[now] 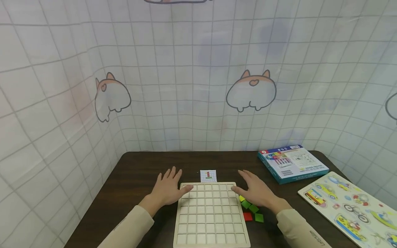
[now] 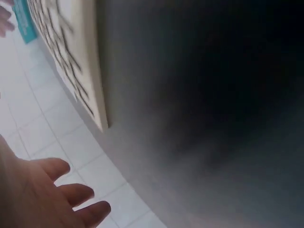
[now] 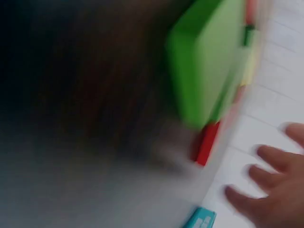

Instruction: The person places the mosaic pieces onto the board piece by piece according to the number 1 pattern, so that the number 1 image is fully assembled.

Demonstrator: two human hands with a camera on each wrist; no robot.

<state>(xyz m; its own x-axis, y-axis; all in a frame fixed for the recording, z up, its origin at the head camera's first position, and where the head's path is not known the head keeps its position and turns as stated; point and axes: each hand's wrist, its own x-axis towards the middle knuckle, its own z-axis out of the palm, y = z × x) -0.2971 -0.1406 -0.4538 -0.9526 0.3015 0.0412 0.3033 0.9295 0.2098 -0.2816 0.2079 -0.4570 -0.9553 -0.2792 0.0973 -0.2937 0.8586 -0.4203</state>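
Zero tiles placed so far, your grid board (image 1: pixel 211 213) sits empty mid-tabletop (image 1: pixel 136 179). Both hands are flat and holding nothing, left hand (image 1: pixel 169 191) at the board's top-left corner, right hand (image 1: pixel 255 191) at its top-right, over the loose tiles (image 1: pixel 249 208). Pattern card (image 1: pixel 208 175) waits just behind.

Dark brown table (image 1: pixel 139 172), white gridded curtain (image 1: pixel 186 86) behind (cartoon corgi prints)

Blue box (image 1: pixel 293 163), vehicle puzzle (image 1: pixel 350 208) at right.
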